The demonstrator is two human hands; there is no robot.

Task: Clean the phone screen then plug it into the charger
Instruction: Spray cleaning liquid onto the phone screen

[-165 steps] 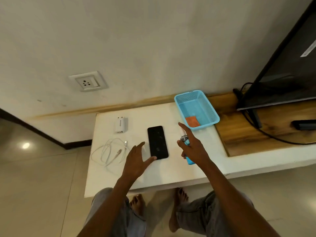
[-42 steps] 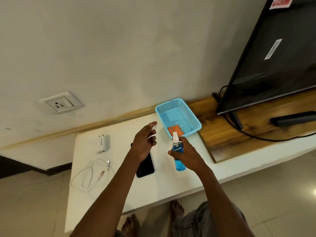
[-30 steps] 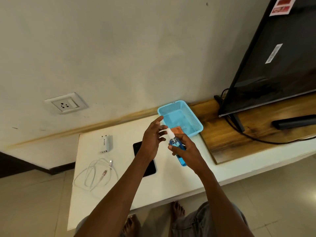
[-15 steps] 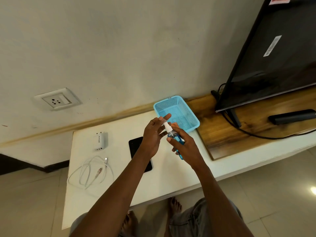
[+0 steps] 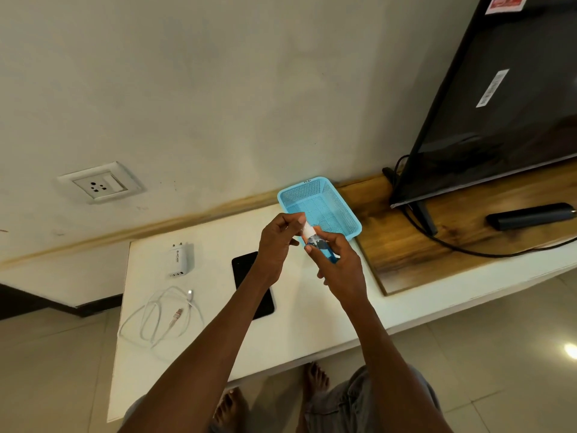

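Note:
A black phone [image 5: 242, 267] lies flat on the white table [image 5: 212, 345], partly hidden under my left forearm. My right hand [image 5: 342, 264] grips a small blue spray bottle [image 5: 321, 248] above the table. My left hand [image 5: 276, 245] pinches the bottle's white cap [image 5: 307, 230] with curled fingers. A white charger adapter [image 5: 179, 260] lies left of the phone. A coiled white cable [image 5: 162, 314] lies in front of the adapter. An orange cloth [image 5: 317, 229] peeks out behind the bottle, inside the blue basket [image 5: 327, 195].
A wall socket [image 5: 100, 185] sits on the wall above the table's left end. To the right, a TV [image 5: 499, 104] stands on a wooden board [image 5: 437, 245] with a black remote [image 5: 530, 215] and a black cord. My bare feet show below the table edge.
My right hand picked the spray bottle up off the table. My left hand left the phone, rose to the bottle's top and now pinches the cap.

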